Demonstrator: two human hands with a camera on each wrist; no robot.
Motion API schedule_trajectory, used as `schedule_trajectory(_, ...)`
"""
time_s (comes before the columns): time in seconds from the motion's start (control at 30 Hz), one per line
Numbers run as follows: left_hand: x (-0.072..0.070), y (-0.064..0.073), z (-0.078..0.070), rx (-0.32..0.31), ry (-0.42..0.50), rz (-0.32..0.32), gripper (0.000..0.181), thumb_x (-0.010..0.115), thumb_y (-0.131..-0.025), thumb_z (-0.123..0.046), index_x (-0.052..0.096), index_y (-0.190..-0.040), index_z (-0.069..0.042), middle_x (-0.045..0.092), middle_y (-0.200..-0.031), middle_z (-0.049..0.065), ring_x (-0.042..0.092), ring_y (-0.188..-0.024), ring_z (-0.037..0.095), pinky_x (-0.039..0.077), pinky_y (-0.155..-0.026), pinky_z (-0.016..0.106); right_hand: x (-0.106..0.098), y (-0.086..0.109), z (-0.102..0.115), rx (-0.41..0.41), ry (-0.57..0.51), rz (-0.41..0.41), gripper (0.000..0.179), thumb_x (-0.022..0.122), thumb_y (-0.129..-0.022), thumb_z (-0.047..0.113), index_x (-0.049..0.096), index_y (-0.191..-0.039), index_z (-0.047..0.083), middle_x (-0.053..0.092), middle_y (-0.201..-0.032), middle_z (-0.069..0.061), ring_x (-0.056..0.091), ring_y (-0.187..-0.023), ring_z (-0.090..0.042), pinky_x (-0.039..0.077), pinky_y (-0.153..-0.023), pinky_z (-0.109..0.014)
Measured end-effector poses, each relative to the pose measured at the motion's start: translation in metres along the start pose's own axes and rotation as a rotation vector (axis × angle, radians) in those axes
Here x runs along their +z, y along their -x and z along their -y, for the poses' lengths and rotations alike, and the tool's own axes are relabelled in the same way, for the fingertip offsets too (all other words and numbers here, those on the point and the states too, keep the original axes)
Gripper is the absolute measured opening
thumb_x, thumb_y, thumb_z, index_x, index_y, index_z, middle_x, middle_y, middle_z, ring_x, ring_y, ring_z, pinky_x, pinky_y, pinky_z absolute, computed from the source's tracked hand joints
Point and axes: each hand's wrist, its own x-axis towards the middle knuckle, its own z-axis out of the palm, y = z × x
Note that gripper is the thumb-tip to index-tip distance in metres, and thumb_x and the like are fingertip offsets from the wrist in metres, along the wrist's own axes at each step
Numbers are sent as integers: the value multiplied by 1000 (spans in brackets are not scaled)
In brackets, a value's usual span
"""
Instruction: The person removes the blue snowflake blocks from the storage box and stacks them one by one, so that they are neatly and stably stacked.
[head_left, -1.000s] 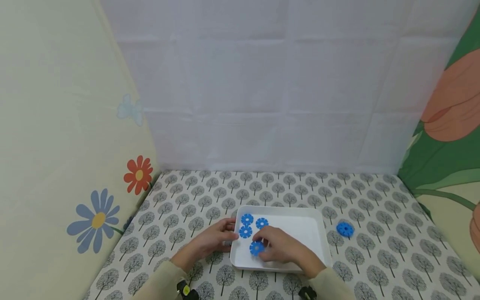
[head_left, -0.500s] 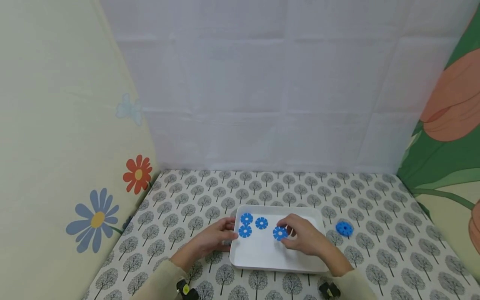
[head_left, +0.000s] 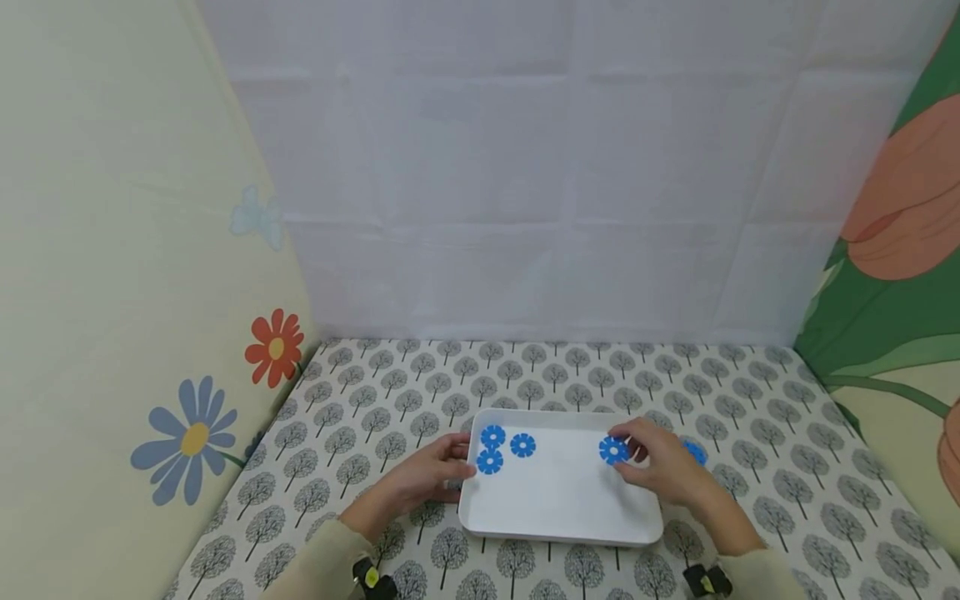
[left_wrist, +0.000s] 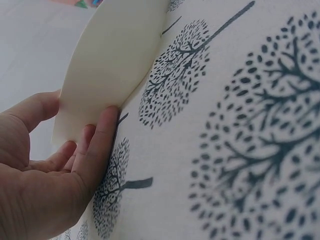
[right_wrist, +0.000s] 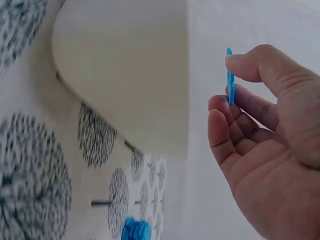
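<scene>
A white tray (head_left: 558, 508) stands on the tablecloth. My left hand (head_left: 422, 477) rests against its left end. In the left wrist view, the thumb touches the tray wall (left_wrist: 117, 47) near the rim and the other fingers lie lower along it. Three blue notched snowflake discs (head_left: 522, 446) lie flat at the tray's far left, two of them edge to edge. Over the tray's right part, my right hand (head_left: 663, 462) pinches another blue snowflake disc (head_left: 612, 451) between thumb and fingers. The right wrist view shows that disc (right_wrist: 230, 82) edge-on, above the rim.
Right of the tray, a stack of blue discs (right_wrist: 136, 230) stands on the tree-print tablecloth (head_left: 750, 500), partly hidden behind the right hand in the head view. A white cloth backdrop (head_left: 525, 208) rises behind; printed panels stand at both sides.
My right hand has carried the pinched disc from the tray's near left to its right part, and it now overlaps the stack in view. The left hand has stayed in place.
</scene>
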Motion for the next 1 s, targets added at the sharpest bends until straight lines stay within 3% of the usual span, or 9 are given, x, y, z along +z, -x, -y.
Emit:
schedule_trajectory(0.23, 1, 1, 0, -4, 2, -2, 75, 69, -94, -10, 28, -156, -1, 45, -140, 22, 61, -112, 28, 58, -90, 48, -14, 11, -20, 45, 12, -52, 41, 80, -83, 7, 66, -121, 2, 62, -101, -2, 58, -87, -12, 56, -74, -25)
schedule_trajectory(0.5, 1, 2, -2, -13, -14, -15, 75, 70, -94, -10, 29, -156, -1, 46, -141, 22, 61, -114, 29, 58, -91, 49, -26, 19, -45, 158, 58, -90, 47, 77, -87, 16, 62, -129, 2, 61, -108, -8, 60, -94, -20, 57, -83, -40)
schedule_trajectory(0.8, 1, 2, -1, -5, -19, -17, 76, 70, -94, -10, 29, -156, -2, 46, -140, 22, 61, -113, 29, 58, -92, 49, -35, 25, -73, 161, 84, -119, 42, 76, -87, 11, 63, -124, -4, 62, -103, -9, 59, -87, -18, 54, -72, -32)
schedule_trajectory(1.0, 2, 2, -2, -2, -17, -19, 74, 69, -94, -9, 29, -156, -1, 46, -140, 22, 60, -114, 29, 58, -91, 49, -37, 31, -84, 189, 88, -129, 42, 76, -87, 10, 63, -124, -6, 63, -111, -17, 61, -89, -23, 54, -74, -37)
